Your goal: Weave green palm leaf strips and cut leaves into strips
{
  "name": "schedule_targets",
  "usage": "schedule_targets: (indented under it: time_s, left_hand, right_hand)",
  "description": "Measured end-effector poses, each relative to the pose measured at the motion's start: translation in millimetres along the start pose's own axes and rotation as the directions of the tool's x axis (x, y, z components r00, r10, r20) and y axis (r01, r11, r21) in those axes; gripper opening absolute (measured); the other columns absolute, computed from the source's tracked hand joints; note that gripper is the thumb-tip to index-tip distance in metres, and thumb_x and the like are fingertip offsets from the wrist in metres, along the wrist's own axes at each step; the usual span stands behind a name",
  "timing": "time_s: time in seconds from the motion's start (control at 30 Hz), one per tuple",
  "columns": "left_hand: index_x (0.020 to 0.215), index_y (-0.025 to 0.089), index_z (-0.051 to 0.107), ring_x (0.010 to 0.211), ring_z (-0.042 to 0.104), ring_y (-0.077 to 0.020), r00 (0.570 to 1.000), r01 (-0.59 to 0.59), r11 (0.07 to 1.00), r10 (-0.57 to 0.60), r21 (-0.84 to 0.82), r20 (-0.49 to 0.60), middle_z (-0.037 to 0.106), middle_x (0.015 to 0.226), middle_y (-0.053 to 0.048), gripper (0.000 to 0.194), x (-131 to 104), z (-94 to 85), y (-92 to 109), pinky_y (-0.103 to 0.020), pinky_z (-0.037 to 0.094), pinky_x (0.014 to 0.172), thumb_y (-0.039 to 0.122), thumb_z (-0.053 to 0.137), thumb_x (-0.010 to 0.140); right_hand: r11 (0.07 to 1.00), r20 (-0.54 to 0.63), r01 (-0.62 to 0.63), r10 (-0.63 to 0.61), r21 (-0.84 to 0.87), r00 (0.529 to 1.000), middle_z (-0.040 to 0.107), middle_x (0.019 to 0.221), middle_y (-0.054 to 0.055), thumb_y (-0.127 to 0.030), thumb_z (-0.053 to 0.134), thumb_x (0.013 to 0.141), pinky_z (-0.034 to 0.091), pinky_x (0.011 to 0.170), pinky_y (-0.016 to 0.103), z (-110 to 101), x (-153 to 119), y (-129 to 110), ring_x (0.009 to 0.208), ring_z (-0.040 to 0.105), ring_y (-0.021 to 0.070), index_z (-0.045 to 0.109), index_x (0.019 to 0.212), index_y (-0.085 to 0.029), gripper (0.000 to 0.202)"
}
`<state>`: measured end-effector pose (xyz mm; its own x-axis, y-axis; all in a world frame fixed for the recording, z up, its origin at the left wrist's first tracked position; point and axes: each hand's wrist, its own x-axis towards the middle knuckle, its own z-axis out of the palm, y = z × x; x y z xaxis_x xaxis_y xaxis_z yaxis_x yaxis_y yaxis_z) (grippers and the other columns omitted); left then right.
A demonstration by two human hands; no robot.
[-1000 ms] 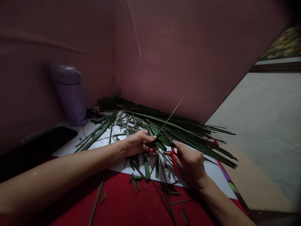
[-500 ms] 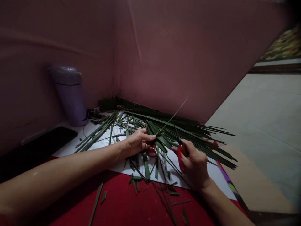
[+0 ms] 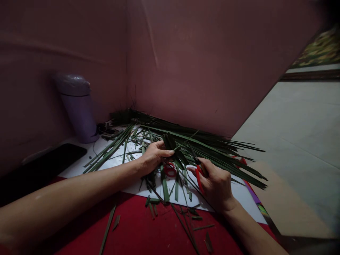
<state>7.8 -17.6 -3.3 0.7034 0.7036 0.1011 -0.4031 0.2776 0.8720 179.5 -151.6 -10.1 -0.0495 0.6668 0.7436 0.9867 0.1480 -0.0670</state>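
Palm leaves [image 3: 202, 148] are being worked on the white sheet [image 3: 240, 194], and one folded leaf piece [image 3: 172, 147] is being pinched between the thumb and fingers of the left hand [image 3: 152, 156], just above the sheet's middle. Red-handled scissors [image 3: 198, 173] are being gripped by the right hand [image 3: 216, 184], curled tight round the handles, right beside that piece; whether the blades are being parted cannot be told in this dim light.

Progress is being judged as partway. Many short offcuts [image 3: 164, 187] are lying scattered across the sheet's near edge and onto the red cloth [image 3: 138, 230] in front of it, so plenty of trimming is looking done. A big sheaf of long uncut leaves is lying along the sheet's far side against the pink wall [image 3: 207, 63], so much is being left.

Counts are being taken: one pair of scissors, one red tape roll [image 3: 170, 170] under the held piece, one lilac lidded bin [image 3: 77, 106] beyond the sheet's left corner, one dark flat object [image 3: 45, 161] left of the sheet. Leaves and offcuts are too many and too tangled to be counted.
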Motion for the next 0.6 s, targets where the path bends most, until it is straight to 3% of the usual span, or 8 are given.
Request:
schedule_targets:
  time_s: [0.6]
  left_hand:
    - [0.085, 0.012, 0.065, 0.071, 0.058, -0.0138, 0.992, -0.117, 0.991, 0.119, 0.061, -0.035, 0.065, 0.086, -0.007, 0.029, 6.1, -6.2, -4.2, -0.026, 0.043, 0.066, 0.009, 0.071, 0.057]
  right_hand:
    - [0.995, 0.013, 0.025, -0.024, -0.100, 1.000, 0.067, 0.072, 0.004, -0.041, 0.057, 0.079, 0.039, 0.055, 0.022, 4.6, -1.4, 1.6, 0.058, 0.060, 0.0129, 0.062, 0.098, -0.014, 0.033]
